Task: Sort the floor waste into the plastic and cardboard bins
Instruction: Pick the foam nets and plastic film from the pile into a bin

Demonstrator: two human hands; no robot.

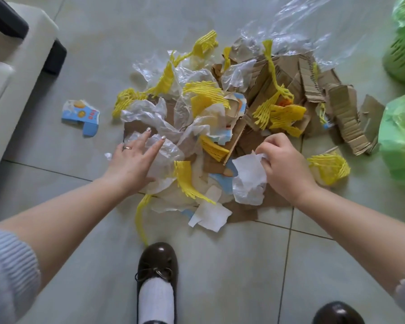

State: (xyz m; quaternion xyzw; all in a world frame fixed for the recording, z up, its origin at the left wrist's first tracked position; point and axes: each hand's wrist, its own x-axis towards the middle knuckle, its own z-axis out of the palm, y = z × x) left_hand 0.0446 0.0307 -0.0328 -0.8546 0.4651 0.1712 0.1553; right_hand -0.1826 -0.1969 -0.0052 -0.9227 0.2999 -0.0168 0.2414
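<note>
I see the floor waste heaped in one pile on the tiled floor, directly ahead of both hands. The pile combines torn corrugated cardboard, crumpled clear plastic film and yellow foam netting. My left hand lies flat with fingers spread and straight, resting on clear plastic at the pile's near left edge; it grips nothing. My right hand has its fingers curled and pinches a crumpled white plastic piece at the pile's near right edge. Two bins lined with green bags stand at the right frame edge: one far, one near, the near one just beside the cardboard. A blue printed carton scrap lies apart, left of the pile.
</note>
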